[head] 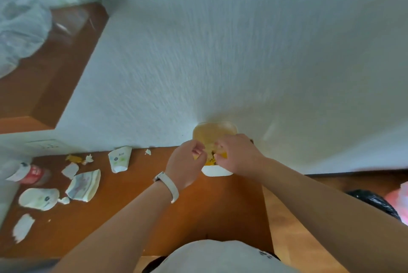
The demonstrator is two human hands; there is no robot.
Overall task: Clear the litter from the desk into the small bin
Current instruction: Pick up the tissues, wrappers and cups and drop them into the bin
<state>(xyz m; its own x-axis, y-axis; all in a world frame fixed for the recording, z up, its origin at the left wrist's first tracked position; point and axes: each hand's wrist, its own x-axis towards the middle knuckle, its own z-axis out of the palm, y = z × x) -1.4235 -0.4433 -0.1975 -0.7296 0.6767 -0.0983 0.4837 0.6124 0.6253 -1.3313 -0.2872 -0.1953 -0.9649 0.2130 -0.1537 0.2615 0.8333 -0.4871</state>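
Both hands over the small bin at the middle of the frame, against the wall, ready to drop scraps in. Left hand and right hand with fingers curled; hard to tell if gripping anything. Crumpled cups and paper bits waiting on the worktop, lower left.

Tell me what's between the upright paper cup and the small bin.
Head view: mostly bare desk, one small paper scrap by the wall, between paper cup and small bin; the left hand overlaps there.
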